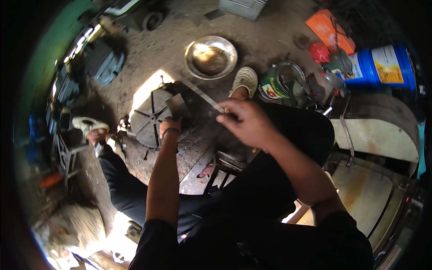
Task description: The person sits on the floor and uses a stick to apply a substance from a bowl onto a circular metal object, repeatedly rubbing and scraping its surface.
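Just right of centre, my right hand point(246, 120) pinches a flat metal strip point(201, 93) between its fingers; left of centre, my left hand point(170, 125) touches a grey block point(178, 106) by the round slotted plate point(143, 118); whether those fingers clamp I cannot tell

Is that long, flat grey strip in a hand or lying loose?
In a hand: the right hand has thumb and fingers at one end of the strip, whose length sticks out beyond them.
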Demonstrator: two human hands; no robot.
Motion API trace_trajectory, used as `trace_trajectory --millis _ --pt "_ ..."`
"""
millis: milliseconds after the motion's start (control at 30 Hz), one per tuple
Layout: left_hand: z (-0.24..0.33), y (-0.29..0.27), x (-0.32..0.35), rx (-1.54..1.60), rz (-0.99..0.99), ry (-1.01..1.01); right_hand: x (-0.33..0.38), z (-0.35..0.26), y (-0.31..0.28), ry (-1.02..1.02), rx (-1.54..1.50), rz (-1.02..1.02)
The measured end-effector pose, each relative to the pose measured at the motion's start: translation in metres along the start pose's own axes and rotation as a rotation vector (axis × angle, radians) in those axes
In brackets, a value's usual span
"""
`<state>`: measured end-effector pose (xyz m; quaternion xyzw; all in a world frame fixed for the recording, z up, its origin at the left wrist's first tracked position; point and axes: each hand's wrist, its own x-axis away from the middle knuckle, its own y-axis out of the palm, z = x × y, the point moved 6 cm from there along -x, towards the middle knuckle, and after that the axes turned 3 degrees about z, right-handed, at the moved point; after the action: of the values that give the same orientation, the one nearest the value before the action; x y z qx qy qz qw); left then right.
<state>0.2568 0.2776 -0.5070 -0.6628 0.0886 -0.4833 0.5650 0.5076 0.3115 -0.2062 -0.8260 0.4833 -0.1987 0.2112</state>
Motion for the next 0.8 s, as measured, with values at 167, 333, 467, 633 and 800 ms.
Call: trace_trajectory --millis 167,333,467,633,800 --pt "0.054 -0.037 0.022 0.207 0.070 0.351 0.017 0.028 -0.022 0.016 -0.058 -0.038" --pt "0.215 -0.097 0.082 0.310 -0.102 0.774 0.029 0.049 -0.066 -0.027 -0.203 0.214" --pt "0.342 -0.083 0.099 0.402 -0.248 1.150 0.026 0.029 -0.097 -0.114 -0.361 0.272" --pt "0.453 -0.057 0.145 0.195 -0.330 1.147 0.030 0.044 -0.114 0.013 -0.432 0.305" --pt "0.473 -0.010 0.127 -0.021 -0.167 0.858 0.032 0.056 -0.105 0.110 -0.473 0.374"
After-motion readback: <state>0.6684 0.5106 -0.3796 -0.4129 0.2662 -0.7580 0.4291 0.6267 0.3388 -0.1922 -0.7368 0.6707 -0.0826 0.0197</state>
